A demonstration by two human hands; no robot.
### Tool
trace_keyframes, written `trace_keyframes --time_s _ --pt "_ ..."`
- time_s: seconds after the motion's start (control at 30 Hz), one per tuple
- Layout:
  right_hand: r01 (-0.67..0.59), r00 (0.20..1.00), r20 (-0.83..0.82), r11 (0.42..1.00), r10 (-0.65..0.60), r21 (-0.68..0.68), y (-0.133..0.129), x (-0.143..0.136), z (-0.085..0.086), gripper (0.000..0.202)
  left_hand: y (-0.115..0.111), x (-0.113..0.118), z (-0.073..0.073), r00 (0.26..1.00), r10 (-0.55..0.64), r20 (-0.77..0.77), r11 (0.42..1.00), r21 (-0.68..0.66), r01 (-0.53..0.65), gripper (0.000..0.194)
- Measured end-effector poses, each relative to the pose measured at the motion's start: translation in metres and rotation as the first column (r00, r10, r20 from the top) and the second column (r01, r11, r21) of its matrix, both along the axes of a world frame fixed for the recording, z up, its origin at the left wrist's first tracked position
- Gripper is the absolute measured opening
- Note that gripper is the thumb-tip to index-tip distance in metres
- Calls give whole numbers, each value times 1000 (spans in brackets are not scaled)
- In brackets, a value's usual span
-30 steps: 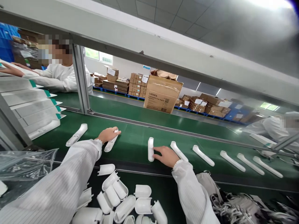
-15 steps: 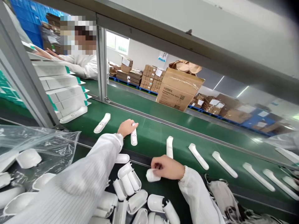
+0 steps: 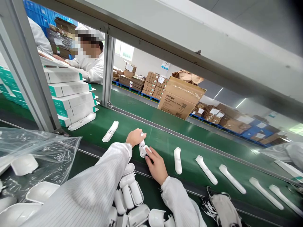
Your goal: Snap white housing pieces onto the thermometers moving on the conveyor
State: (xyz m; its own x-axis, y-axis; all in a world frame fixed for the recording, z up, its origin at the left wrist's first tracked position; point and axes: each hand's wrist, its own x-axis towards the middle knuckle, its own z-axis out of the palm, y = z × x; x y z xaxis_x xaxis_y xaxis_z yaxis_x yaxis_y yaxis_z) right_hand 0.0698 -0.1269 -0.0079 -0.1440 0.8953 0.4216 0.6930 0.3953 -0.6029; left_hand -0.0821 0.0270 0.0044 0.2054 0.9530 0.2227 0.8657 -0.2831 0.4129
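On the green conveyor belt [image 3: 161,142], my left hand [image 3: 134,137] grips the upper end of a white thermometer-shaped housing [image 3: 142,149]. My right hand [image 3: 156,165] holds a small white cover [image 3: 148,150] between thumb and fingers against the housing's lower end. One similar housing [image 3: 110,131] lies to the left with its inner side up. Several smooth white housings [image 3: 178,160] are spaced along the belt to the right. Below my hands is a pile of white curved covers [image 3: 138,214].
Stacked white and green boxes [image 3: 73,102] stand behind a metal post [image 3: 30,72] at left. A clear plastic bag [image 3: 59,151] holds white parts. A grey cloth item [image 3: 223,208] lies lower right. A person [image 3: 92,60] is across the belt. A metal beam [image 3: 165,34] crosses overhead.
My right hand has moved up and left from above the pile, bringing the small cover to the housing. My left hand still holds the housing. The view has shifted slightly.
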Motion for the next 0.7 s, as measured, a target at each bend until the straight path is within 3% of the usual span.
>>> trace_keyframes --time_s 0.1,0.3,0.47,0.6,0.7 --pt "-66 990 125 998 64 11 -3 -1 -5 40 -3 7 0 1000 -1 -5 1000 -4 1 43" --pt "94 945 313 996 -90 2 -4 -1 -1 50 -7 23 -1 1000 -8 19 1000 -22 8 43" --pt "127 894 428 991 -131 38 -3 -4 11 47 -9 36 -4 999 -9 32 999 -31 10 41" --pt "300 838 472 954 -276 25 -12 -1 18 41 -12 46 -4 999 -21 37 999 -40 22 40" --pt "379 779 553 924 -297 -38 -19 2 24 38 -14 53 -4 999 -23 39 999 -41 25 39"
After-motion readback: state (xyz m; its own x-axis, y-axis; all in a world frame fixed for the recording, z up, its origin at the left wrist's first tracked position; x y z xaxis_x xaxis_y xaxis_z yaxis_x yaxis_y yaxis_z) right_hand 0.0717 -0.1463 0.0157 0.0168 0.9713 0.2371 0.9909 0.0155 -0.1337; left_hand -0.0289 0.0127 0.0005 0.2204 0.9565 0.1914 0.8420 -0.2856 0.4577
